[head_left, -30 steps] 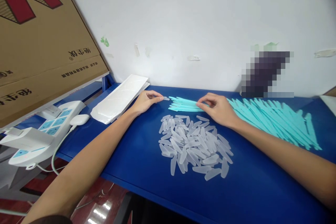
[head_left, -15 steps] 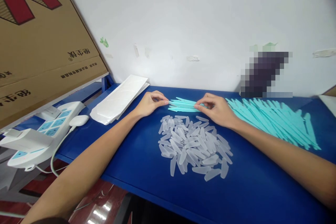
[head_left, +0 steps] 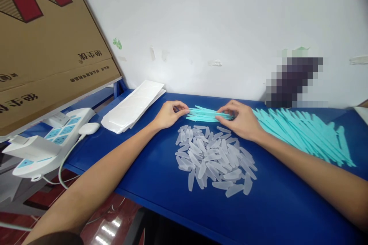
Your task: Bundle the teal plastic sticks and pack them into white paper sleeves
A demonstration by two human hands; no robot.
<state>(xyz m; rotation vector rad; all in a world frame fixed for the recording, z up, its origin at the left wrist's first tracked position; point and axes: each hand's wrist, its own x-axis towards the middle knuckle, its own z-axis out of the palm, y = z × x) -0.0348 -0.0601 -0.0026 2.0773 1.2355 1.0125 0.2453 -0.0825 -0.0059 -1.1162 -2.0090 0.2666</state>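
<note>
My left hand is closed in a pinch at the left tip of a slim turquoise eyebrow razor. Thumb and fingers of my right hand close around the same razor further right; the exact contact is partly hidden. Just under it, a small group of similar turquoise razors lies on the table between both hands. Nearer to me spreads a heap of frosted, translucent blade caps. A larger pile of turquoise razors lies beyond my right forearm.
White plastic sleeves lie at the back left of the blue table. A power strip with plugs and a cable sits at the left edge, under a leaning cardboard box. The white wall rises behind.
The view has shifted slightly. My right thumb and index finger look a little further apart around the razor, while my left hand keeps its pinch. The piles look unchanged.
</note>
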